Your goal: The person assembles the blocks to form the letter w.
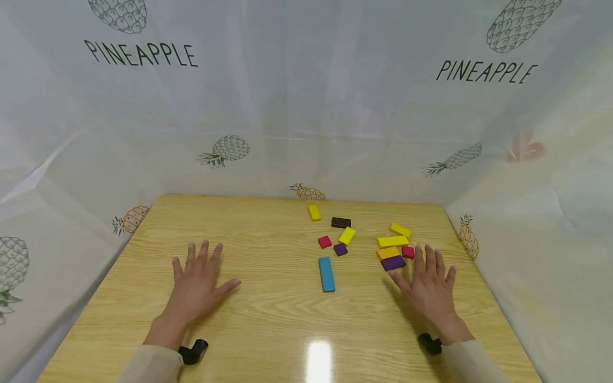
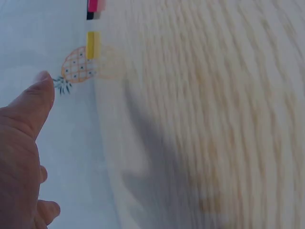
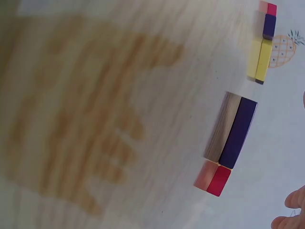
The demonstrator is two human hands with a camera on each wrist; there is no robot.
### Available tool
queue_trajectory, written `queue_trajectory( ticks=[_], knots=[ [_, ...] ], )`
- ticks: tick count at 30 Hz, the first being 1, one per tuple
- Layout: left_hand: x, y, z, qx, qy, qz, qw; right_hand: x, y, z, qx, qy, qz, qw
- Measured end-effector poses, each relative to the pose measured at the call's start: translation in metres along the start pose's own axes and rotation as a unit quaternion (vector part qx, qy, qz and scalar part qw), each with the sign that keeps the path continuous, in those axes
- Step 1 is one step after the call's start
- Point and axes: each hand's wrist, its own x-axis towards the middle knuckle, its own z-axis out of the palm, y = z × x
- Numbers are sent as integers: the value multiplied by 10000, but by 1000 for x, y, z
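My left hand is over the left side of the table, fingers spread and straight, holding nothing. Its thumb and some fingertips show in the left wrist view. On the right, my right hand is also spread and holds nothing. Just beyond its fingertips lie a red block, a purple block, an orange block, a long yellow block and a shorter yellow block. A blue block lies flat between the hands, closer to the right one.
Farther back sit a yellow block, a dark brown block, a second yellow piece, a small red piece and a small purple piece. A pineapple-print curtain borders the wooden table at the back and sides.
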Motion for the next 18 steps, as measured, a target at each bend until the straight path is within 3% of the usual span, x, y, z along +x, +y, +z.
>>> queue_trajectory(
  ticks=[7,14,18],
  knots=[
    [12,14,18,-33,12,217,9998,3,-2,3,47,215,-121,9997],
    [32,52,37,-10,-111,717,9974,10,-3,10,-287,607,-484,9966],
    [43,74,46,38,-246,903,9956,16,-5,13,-439,573,-545,9959]
  ],
)
